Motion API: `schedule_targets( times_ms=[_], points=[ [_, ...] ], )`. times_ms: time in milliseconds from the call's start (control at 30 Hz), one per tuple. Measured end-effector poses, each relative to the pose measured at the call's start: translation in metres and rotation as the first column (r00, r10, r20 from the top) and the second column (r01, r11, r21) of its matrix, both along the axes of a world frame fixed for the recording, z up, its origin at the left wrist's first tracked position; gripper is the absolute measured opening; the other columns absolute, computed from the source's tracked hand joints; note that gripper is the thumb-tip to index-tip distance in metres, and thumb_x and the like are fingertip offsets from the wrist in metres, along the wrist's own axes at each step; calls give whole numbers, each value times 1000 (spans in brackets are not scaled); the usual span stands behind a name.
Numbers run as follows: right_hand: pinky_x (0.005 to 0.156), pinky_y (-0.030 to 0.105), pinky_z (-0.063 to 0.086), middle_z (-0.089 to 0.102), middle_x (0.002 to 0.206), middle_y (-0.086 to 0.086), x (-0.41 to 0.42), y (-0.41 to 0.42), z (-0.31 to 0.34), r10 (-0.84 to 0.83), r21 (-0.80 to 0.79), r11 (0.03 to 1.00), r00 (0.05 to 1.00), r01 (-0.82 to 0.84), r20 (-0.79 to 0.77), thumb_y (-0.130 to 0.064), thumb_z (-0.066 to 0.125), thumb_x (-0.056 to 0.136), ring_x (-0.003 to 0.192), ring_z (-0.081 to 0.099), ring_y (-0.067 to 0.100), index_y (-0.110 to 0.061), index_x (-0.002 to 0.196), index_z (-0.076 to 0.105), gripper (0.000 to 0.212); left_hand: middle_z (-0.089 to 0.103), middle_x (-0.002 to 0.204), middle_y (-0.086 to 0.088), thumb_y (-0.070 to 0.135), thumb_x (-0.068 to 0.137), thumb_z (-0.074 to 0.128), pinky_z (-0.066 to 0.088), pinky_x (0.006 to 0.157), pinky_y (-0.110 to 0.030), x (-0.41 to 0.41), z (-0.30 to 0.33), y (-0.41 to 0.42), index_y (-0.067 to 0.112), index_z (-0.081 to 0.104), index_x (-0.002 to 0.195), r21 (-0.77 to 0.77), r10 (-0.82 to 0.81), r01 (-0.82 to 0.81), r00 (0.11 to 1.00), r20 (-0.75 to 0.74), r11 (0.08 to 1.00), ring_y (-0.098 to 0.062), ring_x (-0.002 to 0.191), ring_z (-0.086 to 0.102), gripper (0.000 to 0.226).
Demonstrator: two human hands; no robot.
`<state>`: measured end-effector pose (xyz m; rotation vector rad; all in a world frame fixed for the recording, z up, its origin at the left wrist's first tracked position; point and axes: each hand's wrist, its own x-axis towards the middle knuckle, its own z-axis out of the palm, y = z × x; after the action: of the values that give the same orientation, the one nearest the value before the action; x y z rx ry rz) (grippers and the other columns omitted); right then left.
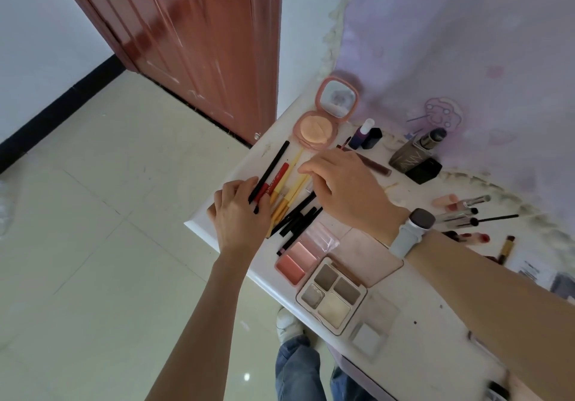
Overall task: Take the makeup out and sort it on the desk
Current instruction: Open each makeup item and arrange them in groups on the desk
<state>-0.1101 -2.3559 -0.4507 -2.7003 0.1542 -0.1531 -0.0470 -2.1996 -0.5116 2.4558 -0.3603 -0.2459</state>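
White desk (413,304) runs diagonally across the view, seen from above, with makeup spread over it and a person's two bare forearms reaching in from the bottom. Left hand (239,213) sits at the desk's near-left corner, back of the hand up, wrist bent slightly inward, its fingers curled against the lower ends of a black pencil (270,168) and a red pencil (275,181) lying side by side; whether it pinches them or only steadies them cannot be told. Just beside these lie yellow-handled brushes (287,187) and a cluster of black pencils (298,217), all angled the same way. Right hand (345,187) hovers palm down over the upper part of this row, fingers loosely bent and pointing left, fingertips near the yellow handles; what it touches underneath is hidden. Its wrist carries a watch (417,226) on a pale strap. Beyond the hands stands an open pink compact (326,117) with its mirror raised. Nearer the viewer lie a pink blush palette (295,260) and a four-pan eyeshadow palette (331,296), touching at a corner. Farther right are small bottles (364,134), a brown foundation bottle (413,153) lying tilted, and lipsticks and mascaras (466,210) near a lilac cloth (466,42). Below the desk edge, blue jeans (298,366) and a pale tiled floor (93,245) show.
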Motion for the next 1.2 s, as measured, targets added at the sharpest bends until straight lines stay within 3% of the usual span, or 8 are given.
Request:
schedule_targets(
  times_ms=[167,433,567,700,800,933,1067,1200],
  points=[
    [81,37,44,66,92,8,-6,8,11,65,-85,995,996,-60,67,1,54,83,88,59,25,-6,97,66,20,52,121,-8,18,87,57,32,96,-39,-2,11,1,14,57,121,-61,1,-3,999,-34,998,-24,116,45,34],
    [78,38,50,67,90,6,-59,27,33,135,12,990,980,-138,144,-4,47,82,85,61,22,-7,95,67,24,54,112,-11,8,87,59,44,92,-51,-41,54,-1,7,61,113,-250,26,-36,999,-42,967,-26,106,53,26],
    [71,35,52,65,86,6,-114,18,41,21,78,996,981,-37,194,-2,45,83,82,59,19,-4,94,67,25,57,111,-9,4,86,58,46,92,-39,-83,71,-13,6,62,110,-299,-31,23,999,-22,954,-25,104,56,24],
    [73,27,50,65,88,8,-182,-13,43,-105,101,991,975,87,194,-3,43,84,83,57,15,-2,96,67,27,53,109,3,10,88,57,45,82,-25,-136,83,-34,12,60,111,-327,-140,122,990,-32,937,-13,97,56,24],
    [75,28,49,64,93,8,-231,-52,33,-296,172,946,950,276,100,-4,44,87,85,58,17,-4,100,65,24,50,105,12,12,87,58,43,77,-17,-180,83,-52,15,61,111,-323,-224,211,975,-3,922,-2,86,54,24],
    [88,39,42,58,108,13,-266,-115,-2,-458,39,884,878,467,-137,3,46,88,102,51,30,-6,111,60,29,55,109,7,13,88,56,42,84,-22,-239,69,-77,15,61,113,-295,-316,289,947,-49,911,-12,100,55,26],
    [90,41,34,54,119,11,-262,-161,-29,-198,-147,977,924,157,-327,-2,46,87,110,45,30,-12,115,60,33,51,129,-1,15,92,50,35,99,-27,-273,43,-98,15,53,125,-86,-325,317,940,-107,945,-19,120,43,34],
    [91,36,27,51,119,1,-257,-178,-41,39,-178,977,924,-115,-381,-18,43,93,112,43,21,-22,111,59,24,27,150,-1,23,95,46,15,112,-38,-296,16,-105,22,38,138,191,-329,352,934,-140,916,-21,139,14,45]
  ],
)
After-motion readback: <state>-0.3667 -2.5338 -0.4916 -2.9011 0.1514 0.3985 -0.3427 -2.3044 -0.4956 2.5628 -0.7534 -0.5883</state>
